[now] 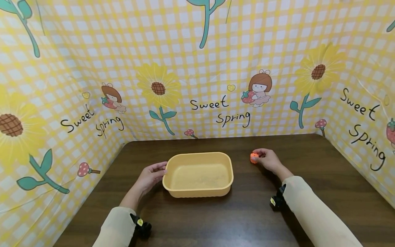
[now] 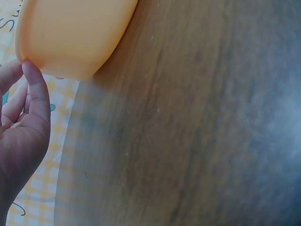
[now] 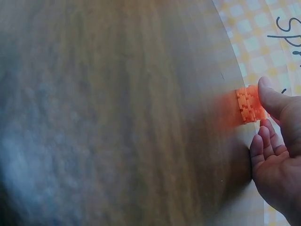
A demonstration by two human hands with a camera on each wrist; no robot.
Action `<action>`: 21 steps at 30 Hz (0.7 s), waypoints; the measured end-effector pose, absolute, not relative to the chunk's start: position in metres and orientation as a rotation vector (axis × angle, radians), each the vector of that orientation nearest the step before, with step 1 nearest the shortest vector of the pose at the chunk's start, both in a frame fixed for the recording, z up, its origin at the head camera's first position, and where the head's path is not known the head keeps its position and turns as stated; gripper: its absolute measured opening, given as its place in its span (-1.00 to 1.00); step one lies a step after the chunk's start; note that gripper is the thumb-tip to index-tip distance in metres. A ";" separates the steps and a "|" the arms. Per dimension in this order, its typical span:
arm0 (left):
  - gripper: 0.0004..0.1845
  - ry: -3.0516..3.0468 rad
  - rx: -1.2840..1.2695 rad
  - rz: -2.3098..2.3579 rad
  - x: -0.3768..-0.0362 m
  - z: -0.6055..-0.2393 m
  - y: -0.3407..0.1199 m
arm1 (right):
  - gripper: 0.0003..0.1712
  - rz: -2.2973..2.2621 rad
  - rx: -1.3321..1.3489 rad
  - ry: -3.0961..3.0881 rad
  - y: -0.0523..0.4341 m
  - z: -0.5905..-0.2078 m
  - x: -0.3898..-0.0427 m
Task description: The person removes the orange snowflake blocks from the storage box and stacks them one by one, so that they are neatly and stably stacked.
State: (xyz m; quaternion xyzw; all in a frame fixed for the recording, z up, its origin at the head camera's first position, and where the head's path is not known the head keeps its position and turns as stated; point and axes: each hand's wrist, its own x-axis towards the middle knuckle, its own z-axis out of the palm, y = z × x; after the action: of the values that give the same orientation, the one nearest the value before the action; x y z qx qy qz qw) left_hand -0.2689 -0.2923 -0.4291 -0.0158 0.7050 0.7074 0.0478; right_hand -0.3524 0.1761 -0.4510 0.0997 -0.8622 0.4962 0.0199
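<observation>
Pinching an orange block [image 1: 254, 157] between right hand [image 1: 267, 159] fingers, left hand [image 1: 150, 176] fingers relaxed, touching yellow tub [image 1: 199, 194] rim.

Cream long sleeves [image 1: 311, 209]; black wrist straps [image 1: 276, 199] with yellow tags.

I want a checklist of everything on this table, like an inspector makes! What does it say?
Surface: dark brown wooden table, bare around the things.
Job's things: yellow tub standing upright, nothing seen inside; small orange toy block on the table to its right.
Clutter: nothing seen.
Hands: left hand touches the tub's left rim; right hand pinches the orange block.
Cables: nothing seen; a small black and yellow device sits at each wrist.
Surroundings: yellow checked curtain with sunflowers and "Sweet Spring" on three sides.
</observation>
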 end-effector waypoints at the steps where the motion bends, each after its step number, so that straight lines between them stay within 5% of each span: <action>1: -0.51 2.147 -0.050 2.159 -0.269 -0.429 -0.292 | -0.62 1.544 0.302 -2.674 0.176 -0.451 -0.352; 21: -0.52 2.150 -0.064 2.145 -0.269 -0.428 -0.292 | -0.60 1.532 0.335 -2.676 0.177 -0.454 -0.352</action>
State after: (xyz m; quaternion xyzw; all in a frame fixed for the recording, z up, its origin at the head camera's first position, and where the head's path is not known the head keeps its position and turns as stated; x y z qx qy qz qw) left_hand -0.2692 -0.2921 -0.4276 -0.0210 0.7068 0.7052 0.0519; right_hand -0.3517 0.1774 -0.4537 0.1078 -0.8625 0.4940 0.0200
